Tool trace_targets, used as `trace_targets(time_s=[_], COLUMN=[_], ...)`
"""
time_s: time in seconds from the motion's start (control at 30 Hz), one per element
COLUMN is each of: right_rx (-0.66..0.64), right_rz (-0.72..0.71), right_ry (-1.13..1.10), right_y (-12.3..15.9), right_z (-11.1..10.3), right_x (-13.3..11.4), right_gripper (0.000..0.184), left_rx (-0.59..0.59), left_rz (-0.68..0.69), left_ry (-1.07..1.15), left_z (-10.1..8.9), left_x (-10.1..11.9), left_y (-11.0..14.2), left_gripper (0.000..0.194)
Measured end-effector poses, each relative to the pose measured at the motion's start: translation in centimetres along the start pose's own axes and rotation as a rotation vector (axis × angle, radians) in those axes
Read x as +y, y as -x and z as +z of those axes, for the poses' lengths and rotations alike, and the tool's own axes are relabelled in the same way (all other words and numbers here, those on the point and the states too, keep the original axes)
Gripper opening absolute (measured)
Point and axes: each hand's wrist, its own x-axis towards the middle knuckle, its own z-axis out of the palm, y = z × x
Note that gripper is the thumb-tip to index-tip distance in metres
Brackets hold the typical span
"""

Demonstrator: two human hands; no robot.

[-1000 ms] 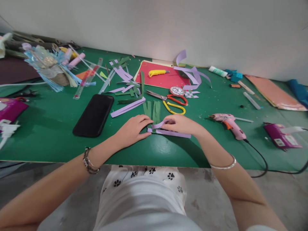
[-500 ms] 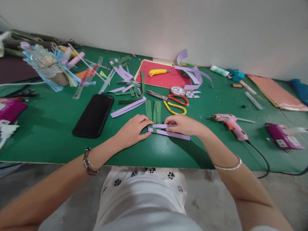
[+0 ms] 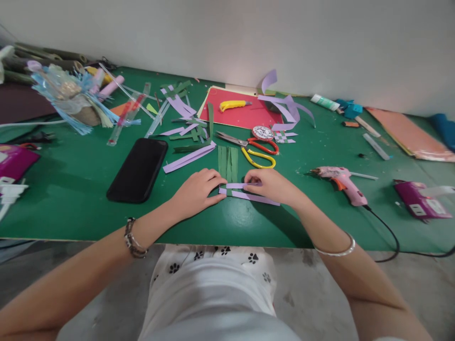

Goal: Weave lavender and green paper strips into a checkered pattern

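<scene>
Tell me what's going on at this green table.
Someone is weaving paper strips by hand. The left hand rests with its fingertips at the left end of the piece, while the right hand pinches the upper purple strip. Below it, the lower purple strip crosses the green strips, which point away from the person. The scissors, phone and pink glue gun lie nearby on the table, out of hand.

Seemingly a craft workshop: scissors and a cutter lie beyond the right hand, a glue gun to its right.
</scene>
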Motion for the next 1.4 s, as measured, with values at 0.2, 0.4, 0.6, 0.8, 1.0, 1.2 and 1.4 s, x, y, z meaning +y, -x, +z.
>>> trace_targets(time_s=[0.2,0.4,0.6,0.8,1.0,1.2,1.4], right_rx=[-0.005,0.049,0.08,0.167,0.224,0.131,0.203], right_rz=[-0.017,-0.021,-0.059,-0.076,-0.254,-0.183,-0.165], right_ry=[-0.019,0.051,0.163,0.31,0.346,0.292,0.245], right_y=[-0.2,-0.1,-0.2,0.3,2.6,3.4,3.2], right_z=[0.0,0.4,0.6,0.6,0.9,2.0,2.6], right_x=[-0.1,-0.2,0.0,-0.6,-1.1,-0.3,0.1], right_gripper=[0.014,0.013,0.013,0.008,0.014,0.013,0.006], left_rx=[0.008,0.006,0.027,0.04,0.046,0.036,0.012], left_rz=[-0.018,-0.003,-0.003,0.011,-0.001,-0.005,0.021], left_ry=[0.022,-0.001,-0.025,0.004,0.065,0.059,0.017], left_z=[0.2,0.1,0.1,0.3,0.3,0.1,0.0], left_x=[-0.1,0.0,0.1,-0.1,0.0,0.2,-0.1], left_y=[-0.1,0.0,0.0,0.0,0.0,-0.1,0.0], left_gripper=[0.029,0.02,0.015,0.02,0.013,0.011,0.014])
